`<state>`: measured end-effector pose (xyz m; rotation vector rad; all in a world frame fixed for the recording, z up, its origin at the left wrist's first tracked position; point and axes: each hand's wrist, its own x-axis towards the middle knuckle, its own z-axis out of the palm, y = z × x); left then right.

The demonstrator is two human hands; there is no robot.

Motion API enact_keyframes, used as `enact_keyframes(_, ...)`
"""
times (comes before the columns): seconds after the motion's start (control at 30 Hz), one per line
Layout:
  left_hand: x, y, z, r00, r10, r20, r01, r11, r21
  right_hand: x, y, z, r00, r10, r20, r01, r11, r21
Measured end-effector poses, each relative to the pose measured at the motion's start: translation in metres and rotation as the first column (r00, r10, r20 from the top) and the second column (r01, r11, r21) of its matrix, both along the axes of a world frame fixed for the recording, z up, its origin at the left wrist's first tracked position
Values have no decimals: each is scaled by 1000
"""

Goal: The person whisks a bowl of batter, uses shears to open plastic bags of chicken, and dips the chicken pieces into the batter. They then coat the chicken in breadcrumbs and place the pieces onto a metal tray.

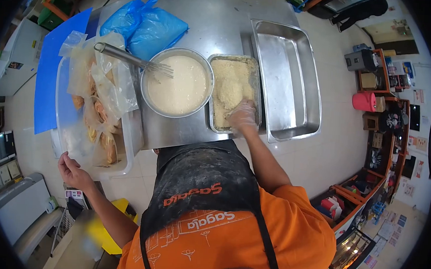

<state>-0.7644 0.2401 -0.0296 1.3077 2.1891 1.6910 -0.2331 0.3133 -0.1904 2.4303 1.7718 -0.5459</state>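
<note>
My right hand, in a clear plastic glove, reaches into a metal tray of pale breadcrumbs. It touches the near side of a crumb-covered mound; whether something lies inside the mound is hidden, and so are most of my fingertips. Left of that tray stands a round metal bowl of cream-coloured batter, with a whisk resting across its rim. My left hand is bare and empty, fingers loosely bent and apart, just beside the plastic tub that holds bagged brown food pieces.
A deep steel pan sits at the right of the steel table. Blue plastic bags lie at the back left, near a blue board. Orange shelves line the right side, and another person's dark-clothed legs show at the far right.
</note>
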Motion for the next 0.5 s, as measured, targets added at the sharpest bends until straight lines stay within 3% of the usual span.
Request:
enact_keyframes(0.07,2,2,0,1000,2,-2,-2,1000,4,5,-2,-29,999,29,36,-29,999,-19)
enact_keyframes(0.17,1,1,1,1000,6,-6,-6,1000,9,22,-8,-42,985,-80,-155,83,996,13)
enact_keyframes(0.27,1,3,0,1000,3,11,-3,1000,15,29,1,20,915,-293,-278,250,951,-180)
enact_keyframes(0.3,1,2,0,1000,8,16,-8,1000,11,33,5,34,947,-132,-293,81,981,-178)
enact_keyframes(0.4,3,3,2,1000,17,9,-17,1000,-10,21,23,98,911,15,-412,-6,1000,22)
enact_keyframes(0.43,4,4,3,1000,21,3,-21,1000,-16,19,36,114,881,-13,-474,-10,999,-46)
enact_keyframes(0.5,1,3,1,1000,10,17,-10,1000,-21,19,60,109,911,29,-411,-27,1000,10)
